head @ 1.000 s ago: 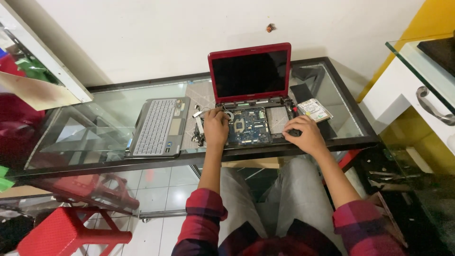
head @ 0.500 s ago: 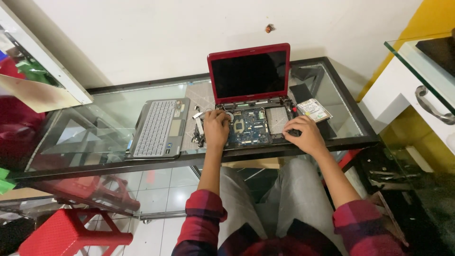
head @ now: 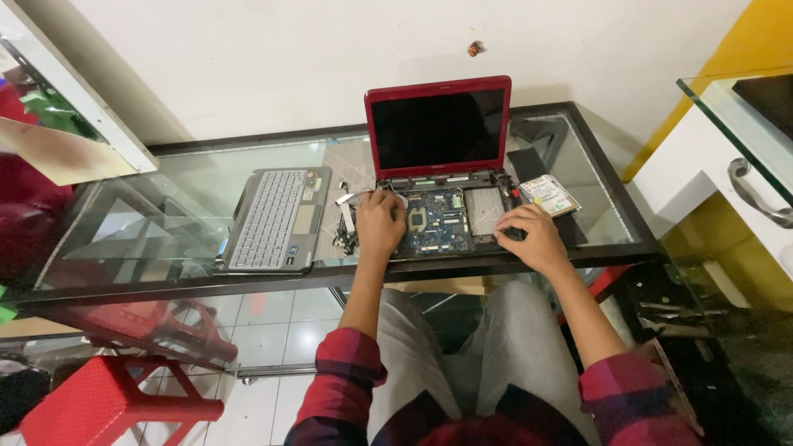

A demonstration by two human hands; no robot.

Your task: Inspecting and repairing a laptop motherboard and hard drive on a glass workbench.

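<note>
Glass table (head: 165, 206), wide, black-framed; red laptop (head: 438, 165) opened up at its middle, circuit board (head: 436, 221) bare. Grey keyboard panel (head: 274, 219) lying left. Left hand (head: 380, 223) resting on board, fingers curled; right hand (head: 530, 238) flat at base's right edge, grip unclear.

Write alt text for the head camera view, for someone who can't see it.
Seen from above, a seated person rests the left hand and right hand on the exposed circuit board of an opened red laptop on a glass table. The removed grey keyboard panel lies to the left, a bare hard drive to the right.
</note>
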